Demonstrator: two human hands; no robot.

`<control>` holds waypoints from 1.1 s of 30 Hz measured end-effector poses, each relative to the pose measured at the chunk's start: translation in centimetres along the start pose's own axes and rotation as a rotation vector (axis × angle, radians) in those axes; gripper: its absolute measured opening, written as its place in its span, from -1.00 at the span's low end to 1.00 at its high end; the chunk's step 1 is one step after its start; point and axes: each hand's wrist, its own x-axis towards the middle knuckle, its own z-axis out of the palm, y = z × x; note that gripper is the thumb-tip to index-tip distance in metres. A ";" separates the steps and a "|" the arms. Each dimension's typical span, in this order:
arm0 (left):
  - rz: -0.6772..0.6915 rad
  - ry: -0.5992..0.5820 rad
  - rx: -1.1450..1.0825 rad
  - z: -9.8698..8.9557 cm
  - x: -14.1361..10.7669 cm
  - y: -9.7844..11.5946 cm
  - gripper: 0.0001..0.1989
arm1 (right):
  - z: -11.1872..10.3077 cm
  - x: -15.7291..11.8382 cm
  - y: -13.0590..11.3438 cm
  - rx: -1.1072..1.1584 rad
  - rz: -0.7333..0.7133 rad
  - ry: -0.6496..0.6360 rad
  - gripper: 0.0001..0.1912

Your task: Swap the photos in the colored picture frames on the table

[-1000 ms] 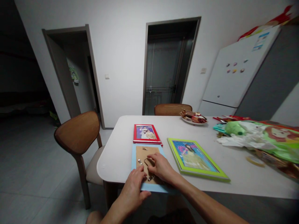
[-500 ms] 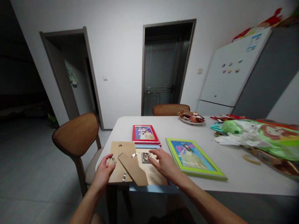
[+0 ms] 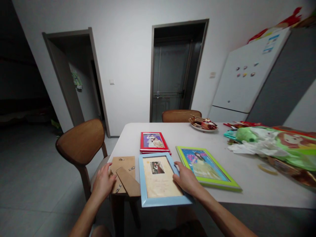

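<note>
A light blue picture frame (image 3: 143, 179) lies face up at the table's front edge, a cream sheet with a small photo showing inside it. My right hand (image 3: 186, 179) grips its right side, thumb near the inner border. Left of the frame is a brown backing board (image 3: 124, 161) with metal clips and a slanting stand leg (image 3: 128, 182). My left hand (image 3: 103, 181) is closed on the board's left edge, its fingertips partly hidden. Behind the blue frame sits a red picture frame (image 3: 155, 151), and to the right a lime green one (image 3: 217, 182) with a portrait.
On the white table (image 3: 247, 194) are a tape roll (image 3: 267, 169), a green plastic bag with crumpled white paper (image 3: 264, 141) and a plate of wrapped items (image 3: 203, 125). A wooden chair (image 3: 81, 141) stands at the left, another (image 3: 181, 115) behind the table.
The backing board has shifted left, off the blue frame, which now shows whole. My right hand has moved from over the sheet to the frame's right side.
</note>
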 end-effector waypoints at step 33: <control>0.493 0.082 0.382 4.3 -4.9 1.1 -0.57 | 0.3 -0.6 0.0 -0.183 -0.108 -0.037 -0.54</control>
